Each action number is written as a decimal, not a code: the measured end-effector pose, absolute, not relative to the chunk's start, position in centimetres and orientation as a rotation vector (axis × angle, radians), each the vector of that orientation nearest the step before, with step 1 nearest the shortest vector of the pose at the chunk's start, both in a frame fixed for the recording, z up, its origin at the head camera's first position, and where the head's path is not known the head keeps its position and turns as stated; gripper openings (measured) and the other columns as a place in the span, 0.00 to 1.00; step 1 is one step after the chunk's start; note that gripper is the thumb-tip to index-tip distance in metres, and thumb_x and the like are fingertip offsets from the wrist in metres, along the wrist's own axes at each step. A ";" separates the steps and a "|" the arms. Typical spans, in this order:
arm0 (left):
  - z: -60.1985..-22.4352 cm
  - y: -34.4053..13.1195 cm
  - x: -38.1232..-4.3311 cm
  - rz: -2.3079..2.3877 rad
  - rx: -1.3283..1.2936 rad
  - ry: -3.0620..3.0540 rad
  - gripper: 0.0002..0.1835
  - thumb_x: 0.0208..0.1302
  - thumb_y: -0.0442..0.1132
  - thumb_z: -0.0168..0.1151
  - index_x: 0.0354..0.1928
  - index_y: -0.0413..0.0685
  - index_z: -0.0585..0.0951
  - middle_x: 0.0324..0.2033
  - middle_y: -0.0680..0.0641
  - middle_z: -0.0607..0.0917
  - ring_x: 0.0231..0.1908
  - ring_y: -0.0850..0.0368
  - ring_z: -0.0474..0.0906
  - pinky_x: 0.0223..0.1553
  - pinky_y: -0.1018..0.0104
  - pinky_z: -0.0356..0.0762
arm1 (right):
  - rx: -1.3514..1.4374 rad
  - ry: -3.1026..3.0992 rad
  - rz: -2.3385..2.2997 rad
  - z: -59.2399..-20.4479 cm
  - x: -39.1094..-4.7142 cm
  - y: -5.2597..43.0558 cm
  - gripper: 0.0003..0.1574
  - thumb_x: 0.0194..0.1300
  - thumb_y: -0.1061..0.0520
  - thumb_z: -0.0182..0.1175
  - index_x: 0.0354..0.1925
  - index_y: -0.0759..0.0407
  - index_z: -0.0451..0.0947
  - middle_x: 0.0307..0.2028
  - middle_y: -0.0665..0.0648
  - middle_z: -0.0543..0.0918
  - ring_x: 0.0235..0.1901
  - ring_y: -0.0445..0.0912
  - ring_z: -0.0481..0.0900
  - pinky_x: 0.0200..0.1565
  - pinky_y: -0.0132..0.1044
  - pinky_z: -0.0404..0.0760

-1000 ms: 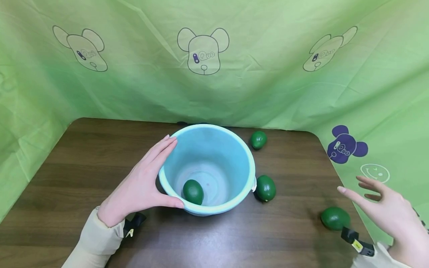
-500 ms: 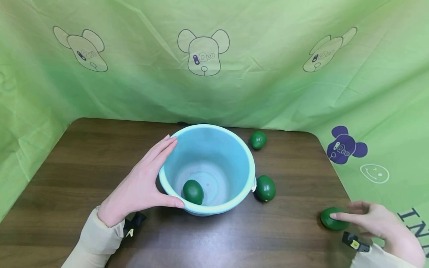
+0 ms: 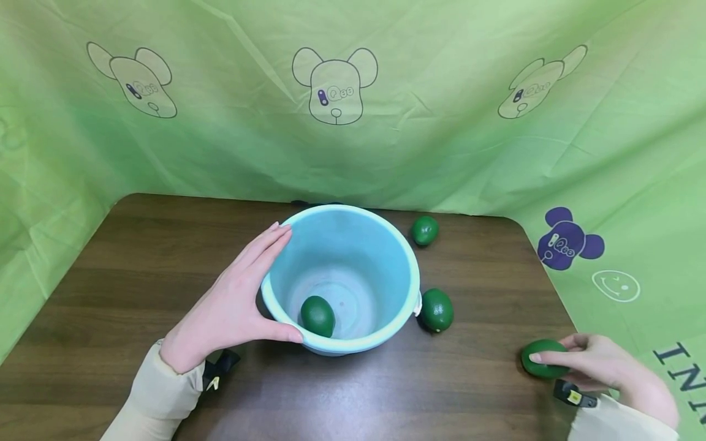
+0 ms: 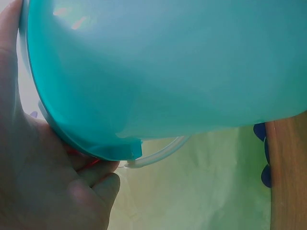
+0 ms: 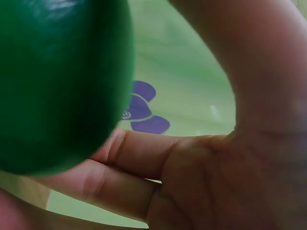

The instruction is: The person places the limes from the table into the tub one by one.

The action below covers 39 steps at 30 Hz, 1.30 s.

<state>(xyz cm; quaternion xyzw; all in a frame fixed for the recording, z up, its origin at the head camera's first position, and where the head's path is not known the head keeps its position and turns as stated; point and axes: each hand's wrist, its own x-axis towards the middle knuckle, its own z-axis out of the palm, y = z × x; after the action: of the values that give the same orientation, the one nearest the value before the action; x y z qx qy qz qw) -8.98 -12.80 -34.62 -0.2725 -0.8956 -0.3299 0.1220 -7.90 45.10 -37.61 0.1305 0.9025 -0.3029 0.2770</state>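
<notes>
A light blue bucket (image 3: pixel 344 245) stands mid-table, with one green avocado (image 3: pixel 317 316) inside on its floor. My left hand (image 3: pixel 228 300) rests along the bucket's left rim, long fingers fairly straight at the far side and thumb stretched along the near rim. From the left wrist view, some fingers (image 4: pixel 100 175) bend beneath the rim beside the handle lug. At the table's right, my right hand (image 3: pixel 598 364) grips another glossy avocado (image 3: pixel 543 360), thumb on its near side. That avocado (image 5: pixel 62 91) fills the left of the right wrist view; some fingertips are hidden behind it.
Two more avocados lie right of the bucket: one avocado (image 3: pixel 437 310) against its white handle joint, another avocado (image 3: pixel 425 231) near the back edge. A green printed cloth (image 3: pixel 336 159) surrounds the brown wooden table (image 3: pixel 469 392) behind and at the sides.
My right hand has come down and left onto the rightmost avocado and closed round it; the avocado has shifted slightly left. My left hand and the bucket have stayed put.
</notes>
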 end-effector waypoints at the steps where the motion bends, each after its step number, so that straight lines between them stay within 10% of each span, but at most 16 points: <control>1: -34.6 -12.8 -9.0 -0.964 -0.795 -2.614 0.69 0.26 0.74 0.70 0.73 0.54 0.51 0.71 0.57 0.50 0.69 0.58 0.43 0.62 0.55 0.58 | 0.351 2.421 -0.809 -37.7 -8.0 45.0 0.50 0.58 0.40 0.63 0.56 0.80 0.56 0.30 0.55 0.78 0.29 0.47 0.79 0.33 0.39 0.81; 9: -34.6 -12.8 -9.0 -0.954 -0.806 -2.603 0.69 0.28 0.74 0.70 0.73 0.53 0.51 0.71 0.56 0.50 0.69 0.57 0.44 0.61 0.54 0.58 | 0.320 2.424 -0.812 -38.0 -8.3 44.8 0.58 0.58 0.40 0.63 0.60 0.85 0.48 0.43 0.70 0.75 0.30 0.48 0.80 0.33 0.38 0.81; 16: -34.6 -12.8 -9.0 -0.965 -0.808 -2.604 0.69 0.28 0.74 0.69 0.73 0.53 0.51 0.71 0.56 0.50 0.69 0.58 0.44 0.61 0.53 0.58 | 0.269 2.420 -0.832 -38.2 -8.5 44.5 0.42 0.58 0.43 0.64 0.52 0.76 0.63 0.27 0.56 0.78 0.27 0.48 0.80 0.31 0.39 0.81; 39: -34.2 -12.7 -8.9 -0.982 -0.805 -2.607 0.69 0.28 0.74 0.70 0.73 0.53 0.51 0.71 0.55 0.50 0.69 0.57 0.44 0.62 0.53 0.57 | 0.083 2.631 -0.817 -37.4 -8.8 43.5 0.30 0.58 0.46 0.65 0.49 0.66 0.72 0.34 0.54 0.82 0.32 0.42 0.78 0.33 0.33 0.75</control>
<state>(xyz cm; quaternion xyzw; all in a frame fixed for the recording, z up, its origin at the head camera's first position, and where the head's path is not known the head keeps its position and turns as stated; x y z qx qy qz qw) -8.91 -12.72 -34.24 -0.2756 -0.8925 -0.3362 0.1203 -8.77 43.49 -37.36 0.0294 0.9369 -0.2910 0.1917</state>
